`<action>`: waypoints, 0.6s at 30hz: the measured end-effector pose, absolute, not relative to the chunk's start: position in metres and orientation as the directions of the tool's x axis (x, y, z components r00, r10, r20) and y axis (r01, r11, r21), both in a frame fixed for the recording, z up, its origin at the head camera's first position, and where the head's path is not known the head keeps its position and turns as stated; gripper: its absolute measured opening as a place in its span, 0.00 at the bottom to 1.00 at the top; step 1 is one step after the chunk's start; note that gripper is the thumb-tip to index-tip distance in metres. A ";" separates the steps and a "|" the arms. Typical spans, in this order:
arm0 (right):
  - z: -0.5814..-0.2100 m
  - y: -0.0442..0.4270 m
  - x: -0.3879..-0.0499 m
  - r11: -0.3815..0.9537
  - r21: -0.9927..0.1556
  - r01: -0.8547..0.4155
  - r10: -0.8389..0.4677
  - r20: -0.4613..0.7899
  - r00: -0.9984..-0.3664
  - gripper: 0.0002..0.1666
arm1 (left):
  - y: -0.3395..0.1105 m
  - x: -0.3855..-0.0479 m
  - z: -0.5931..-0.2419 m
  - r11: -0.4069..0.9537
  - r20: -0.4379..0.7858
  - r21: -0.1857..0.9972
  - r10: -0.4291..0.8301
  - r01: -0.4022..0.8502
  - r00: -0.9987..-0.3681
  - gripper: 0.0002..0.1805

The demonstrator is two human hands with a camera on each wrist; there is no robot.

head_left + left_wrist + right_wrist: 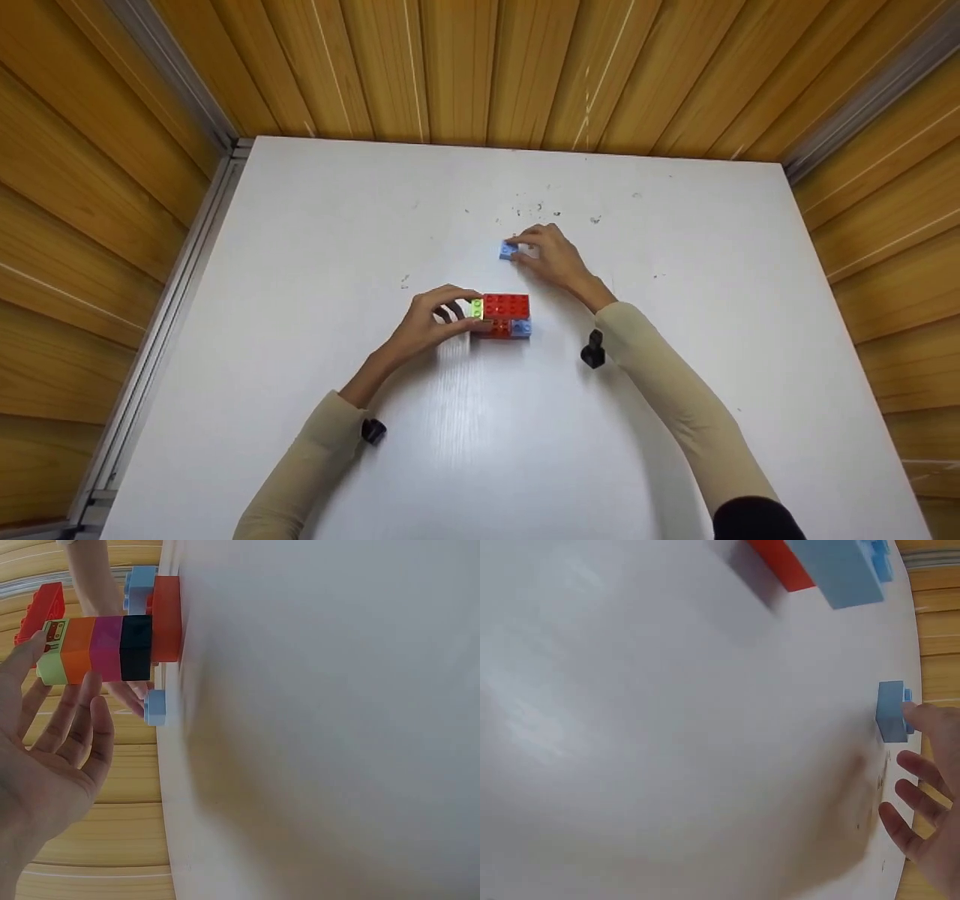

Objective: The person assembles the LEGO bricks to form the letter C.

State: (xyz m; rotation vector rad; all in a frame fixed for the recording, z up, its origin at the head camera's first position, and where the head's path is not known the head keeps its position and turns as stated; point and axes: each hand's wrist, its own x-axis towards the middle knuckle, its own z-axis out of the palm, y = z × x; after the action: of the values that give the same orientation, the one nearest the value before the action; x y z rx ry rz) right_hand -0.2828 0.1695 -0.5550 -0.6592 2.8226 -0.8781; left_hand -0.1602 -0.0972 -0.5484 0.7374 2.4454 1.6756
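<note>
My left hand [427, 315] pinches the light green brick [477, 308] near the top of a toy brick tower, its thumb and index finger on opposite sides. Below that, in the left wrist view, come an orange brick [77, 650], a magenta brick [106, 649], a black brick [136, 649] and a red brick [166, 619] on the table. A long red brick [506, 306] juts right at the top; a light blue brick [522, 328] sits on the bottom one. Beyond the tower, my right hand [553, 255] pinches a separate light blue brick [505, 251], which lies on the table.
The white table [300, 225] carries dark specks [538, 207] behind the right hand. Wood-slat walls [457, 67] and metal rails [172, 300] border it. Small black devices [592, 351] sit at both wrists.
</note>
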 end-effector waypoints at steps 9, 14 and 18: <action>-0.566 0.203 -0.266 0.763 -0.549 -0.341 -0.312 0.149 -0.938 0.19 | -0.099 -0.159 -0.550 0.296 0.194 0.895 0.416 0.334 -0.889 0.21; -0.570 0.218 -0.255 0.730 -0.594 -0.338 -0.288 0.182 -0.940 0.18 | -0.095 -0.158 -0.549 0.279 0.210 0.899 0.401 0.337 -0.892 0.22; -0.573 0.227 -0.245 0.711 -0.611 -0.348 -0.287 0.200 -0.937 0.18 | -0.094 -0.158 -0.551 0.279 0.221 0.898 0.386 0.342 -0.896 0.22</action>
State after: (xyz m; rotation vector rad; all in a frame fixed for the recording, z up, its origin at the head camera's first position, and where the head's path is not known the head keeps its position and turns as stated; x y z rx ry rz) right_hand -0.2451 0.2272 -0.5733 -0.5557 2.9892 -1.0972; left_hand -0.1581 -0.0943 -0.5510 0.7061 2.4795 1.7242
